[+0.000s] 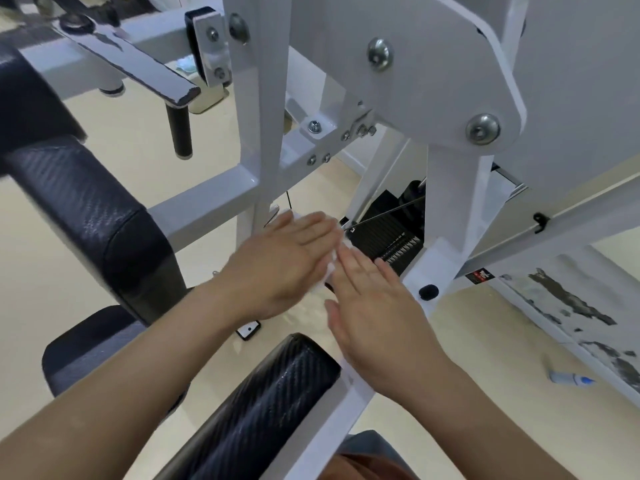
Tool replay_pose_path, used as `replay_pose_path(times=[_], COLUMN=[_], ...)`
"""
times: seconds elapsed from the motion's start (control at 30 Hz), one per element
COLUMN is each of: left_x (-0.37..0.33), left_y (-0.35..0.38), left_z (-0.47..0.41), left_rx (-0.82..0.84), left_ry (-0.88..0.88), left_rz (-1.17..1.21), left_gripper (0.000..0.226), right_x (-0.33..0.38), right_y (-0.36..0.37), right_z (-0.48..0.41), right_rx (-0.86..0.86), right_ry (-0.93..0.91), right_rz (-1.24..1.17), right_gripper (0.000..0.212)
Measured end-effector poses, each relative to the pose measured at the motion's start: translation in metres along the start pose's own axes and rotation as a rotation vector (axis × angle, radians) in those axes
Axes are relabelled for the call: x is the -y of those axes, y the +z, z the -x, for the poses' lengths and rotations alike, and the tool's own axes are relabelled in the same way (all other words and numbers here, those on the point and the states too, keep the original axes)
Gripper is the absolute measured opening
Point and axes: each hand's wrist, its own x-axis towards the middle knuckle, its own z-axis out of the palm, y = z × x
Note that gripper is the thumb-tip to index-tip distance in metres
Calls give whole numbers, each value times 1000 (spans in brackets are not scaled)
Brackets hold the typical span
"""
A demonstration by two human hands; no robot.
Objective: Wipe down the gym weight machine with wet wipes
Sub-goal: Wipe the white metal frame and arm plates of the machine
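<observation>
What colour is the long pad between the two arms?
The pad is black with a woven pattern, clearest in the head view.

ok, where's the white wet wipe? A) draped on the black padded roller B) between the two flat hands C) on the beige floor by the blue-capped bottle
B: the white wet wipe shows between the left hand and right hand, both with straight fingers.

The machine's [263,98] small sticker [479,276] is unreadable.
</observation>
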Motion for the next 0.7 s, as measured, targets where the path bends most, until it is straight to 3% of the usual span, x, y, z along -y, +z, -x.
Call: replay_pose_path(times=[0.13, 0.33, 0.47, 0.6, 0.7], left_x=[-38, -31, 15, 39, 38], left_y=[6, 6, -9, -19, -23], left_z=[-15, -12, 2, 1, -8], left_rx=[-6, 87, 138, 114, -83], left_ry=[280, 340, 132, -22, -201], left_rz=[-114, -201, -232, -70, 122], left_gripper=[52, 53, 57, 66, 37], right_x=[-24, -32, -10, 17, 18], right_y=[-6, -6, -2, 13, 9], right_z=[44, 51, 29, -14, -23], right_rx=[-52, -111, -107, -212, -285], right_ry=[84, 26, 31, -36, -24], right_rz=[22, 22, -14, -88, -219], right_gripper=[41, 36, 49, 41, 41])
